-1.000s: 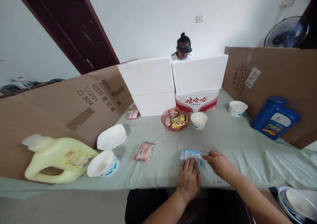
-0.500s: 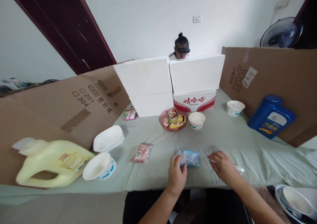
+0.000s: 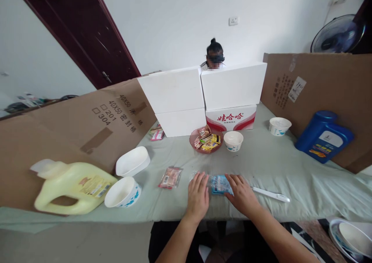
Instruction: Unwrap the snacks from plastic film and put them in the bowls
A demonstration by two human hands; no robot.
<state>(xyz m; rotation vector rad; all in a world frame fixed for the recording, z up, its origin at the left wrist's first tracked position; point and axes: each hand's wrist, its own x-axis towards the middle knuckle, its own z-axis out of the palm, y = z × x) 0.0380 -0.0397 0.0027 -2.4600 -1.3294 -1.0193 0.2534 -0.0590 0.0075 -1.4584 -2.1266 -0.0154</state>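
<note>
A small blue snack packet [image 3: 218, 184] lies flat on the pale green cloth near the table's front edge. My left hand [image 3: 198, 195] rests palm down on its left end, fingers spread, covering a clear part of the wrapper. Pressing on its right end is my right hand [image 3: 241, 194], also flat. A white pen-like tool [image 3: 271, 194] lies on the cloth just right of my right hand, apart from it.
A pink snack packet [image 3: 170, 177], two white bowls [image 3: 123, 192] and a yellow jug [image 3: 71, 185] lie to the left. A red dish of snacks [image 3: 206, 140], more bowls [image 3: 233, 140], white boxes [image 3: 203, 96], cardboard walls and a blue jug [image 3: 324, 137] stand behind. Another person sits beyond the boxes.
My right hand has let go of the white pen-like tool, which now lies on the cloth, and moved left onto the blue packet. My left hand slid left along the packet.
</note>
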